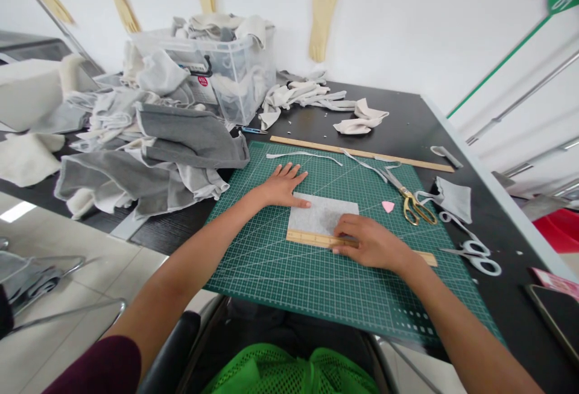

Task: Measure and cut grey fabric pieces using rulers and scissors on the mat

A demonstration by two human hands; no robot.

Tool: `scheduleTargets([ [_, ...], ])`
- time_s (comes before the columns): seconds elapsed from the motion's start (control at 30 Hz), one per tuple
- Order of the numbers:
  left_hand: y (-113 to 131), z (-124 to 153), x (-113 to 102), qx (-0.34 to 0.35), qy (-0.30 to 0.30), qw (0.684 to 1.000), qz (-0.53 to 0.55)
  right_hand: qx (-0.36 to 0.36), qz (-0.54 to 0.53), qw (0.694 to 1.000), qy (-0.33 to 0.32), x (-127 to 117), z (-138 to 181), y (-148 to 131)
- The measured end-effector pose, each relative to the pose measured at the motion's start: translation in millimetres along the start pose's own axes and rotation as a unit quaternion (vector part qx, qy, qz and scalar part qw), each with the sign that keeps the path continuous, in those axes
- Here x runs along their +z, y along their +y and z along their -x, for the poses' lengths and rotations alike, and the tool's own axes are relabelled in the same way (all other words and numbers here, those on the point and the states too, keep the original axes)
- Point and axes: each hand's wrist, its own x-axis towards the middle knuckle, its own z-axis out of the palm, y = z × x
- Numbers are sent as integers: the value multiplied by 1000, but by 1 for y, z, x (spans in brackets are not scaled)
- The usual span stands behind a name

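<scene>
A light grey fabric piece [322, 212] lies flat on the green cutting mat [271, 267]. My left hand [284, 187] is spread on the mat at the fabric's upper left corner, its thumb resting over that edge. Along the fabric's near edge lies a short wooden ruler [312, 238]. My right hand [366, 240] has its fingers closed around the ruler at the fabric's lower right corner. Something thin and dark shows between those fingers, too small to name. A pink triangular chalk [388, 206] and gold-handled scissors [409, 201] lie to the right.
A long wooden ruler [362, 154] crosses the mat's far edge, near fabric strips [303, 154]. White-handled scissors [477, 255] lie at the right. Grey cloth [190, 134] is heaped at the left before a clear plastic bin [244, 80]. A phone [554, 312] is at the right edge.
</scene>
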Motion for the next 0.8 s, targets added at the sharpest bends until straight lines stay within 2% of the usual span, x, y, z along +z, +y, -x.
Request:
scheduleTargets([
  [0.43, 2, 3, -4, -3, -40, 999, -35, -1, 2, 1000, 8, 3, -3, -2],
  [0.53, 8, 6, -5, 2, -16, 1000, -24, 3, 0, 1000, 9, 4, -4, -4],
  [0.6, 16, 8, -6, 18, 40, 999, -4, 0, -10, 1000, 11, 1, -2, -3],
  [0.7, 38, 11, -7, 90, 138, 985, 52, 15, -30, 999, 37, -10, 5, 7],
  [0.73, 47, 12, -7, 135, 148, 977, 76, 30, -34, 998, 51, -15, 8, 13],
  [0.8, 65, 16, -6, 238, 110, 958, 113, 67, -42, 994, 81, -23, 14, 28],
])
